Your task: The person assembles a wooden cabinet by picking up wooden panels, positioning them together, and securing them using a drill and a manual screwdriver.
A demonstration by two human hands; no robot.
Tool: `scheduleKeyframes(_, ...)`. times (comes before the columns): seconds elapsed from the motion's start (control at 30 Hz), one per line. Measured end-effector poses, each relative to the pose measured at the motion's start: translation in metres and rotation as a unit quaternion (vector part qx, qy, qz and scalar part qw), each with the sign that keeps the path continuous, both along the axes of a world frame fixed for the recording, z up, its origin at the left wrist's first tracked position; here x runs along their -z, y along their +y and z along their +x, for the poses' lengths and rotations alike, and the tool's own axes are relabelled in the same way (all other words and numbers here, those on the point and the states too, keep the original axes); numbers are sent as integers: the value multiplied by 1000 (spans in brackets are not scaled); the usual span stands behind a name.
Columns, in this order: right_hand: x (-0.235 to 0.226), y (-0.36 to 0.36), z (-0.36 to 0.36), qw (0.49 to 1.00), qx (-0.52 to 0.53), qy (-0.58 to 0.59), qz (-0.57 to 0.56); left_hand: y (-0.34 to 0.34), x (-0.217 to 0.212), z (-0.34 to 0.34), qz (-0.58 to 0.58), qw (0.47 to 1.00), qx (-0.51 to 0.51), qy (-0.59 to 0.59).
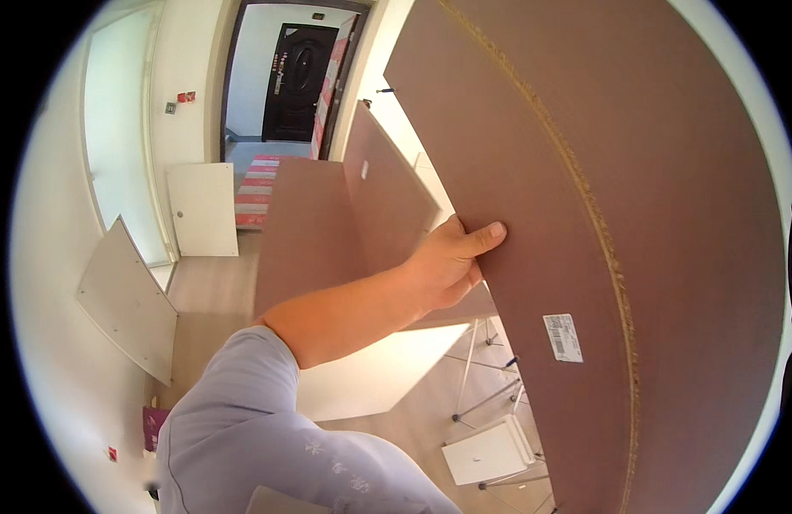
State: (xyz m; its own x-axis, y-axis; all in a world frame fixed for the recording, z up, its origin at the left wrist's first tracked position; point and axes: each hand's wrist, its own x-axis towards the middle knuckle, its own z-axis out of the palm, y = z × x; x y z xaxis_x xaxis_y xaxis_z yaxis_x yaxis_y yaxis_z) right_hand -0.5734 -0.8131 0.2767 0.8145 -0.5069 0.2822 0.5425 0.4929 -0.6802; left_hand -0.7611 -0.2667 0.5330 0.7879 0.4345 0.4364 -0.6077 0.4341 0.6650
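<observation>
While the big brown board (546, 240) is held up on the right, its left edge is pinched by the left hand (450, 267); the right hand's state cannot be told.

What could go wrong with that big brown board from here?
The large brown board might tip: only the left hand shows holding it, by one edge.
A dark pin sticking out of that edge could snag or scrape something.
If swung, the board could also knock the brown panels beyond the hand.
</observation>
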Motion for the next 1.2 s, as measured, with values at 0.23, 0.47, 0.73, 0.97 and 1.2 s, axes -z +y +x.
scheduleKeyframes(0.23, -17, 31, 17, 994, -15, -101, -47, -3, 2, 12, 18, 999, -19, -25)
scheduleKeyframes(0.47, 21, 36, 115, 991, -50, -117, -50, 7, 51, 50, -3, 999, -53, -10)
scheduleKeyframes(0.73, 80, 93, 216, 998, -40, -45, 25, 59, 121, 99, -88, 988, -115, 54)
scheduleKeyframes(0.97, 72, 130, 212, 999, 5, -10, -42, 127, 157, 128, -136, 977, -110, 121)
scheduleKeyframes(1.2, 55, 169, 179, 991, 61, -37, -113, 178, 168, 172, -152, 975, -60, 150)
